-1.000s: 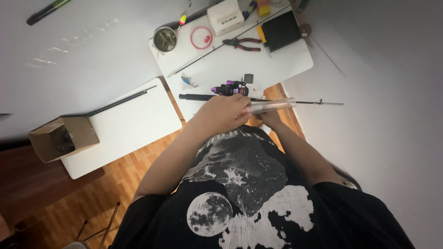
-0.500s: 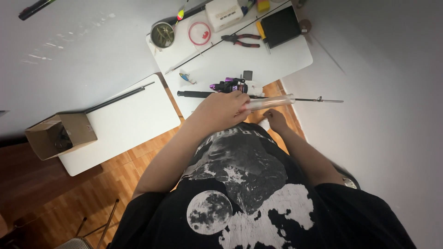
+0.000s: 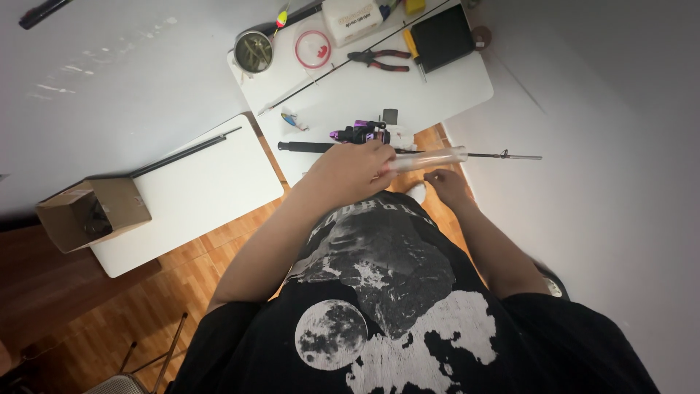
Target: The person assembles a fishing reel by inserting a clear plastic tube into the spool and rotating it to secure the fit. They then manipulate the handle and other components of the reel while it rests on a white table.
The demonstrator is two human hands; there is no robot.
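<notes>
My left hand (image 3: pixel 350 171) is closed around one end of a clear plastic tube (image 3: pixel 430 157), which points to the right. The tube lies along a thin black fishing rod (image 3: pixel 503 155) with a purple-and-black reel (image 3: pixel 361 133). The rod rests across the near edge of a white table (image 3: pixel 452 95). Just below the tube, my right hand (image 3: pixel 446 187) hangs with loosely curled fingers and holds nothing that I can see. It does not touch the tube.
The white table carries red-handled pliers (image 3: pixel 379 60), a black case (image 3: pixel 441 36), a red ring (image 3: pixel 313 48), a round tin (image 3: pixel 253 51), a white box (image 3: pixel 351 16) and a small lure (image 3: pixel 290 120). A second white table (image 3: pixel 197 193) at the left holds a cardboard box (image 3: pixel 91 211) and a black rod section (image 3: pixel 186 152).
My right hand has slipped off the underside of the tube and sits a little lower. My left hand keeps its hold on the tube.
</notes>
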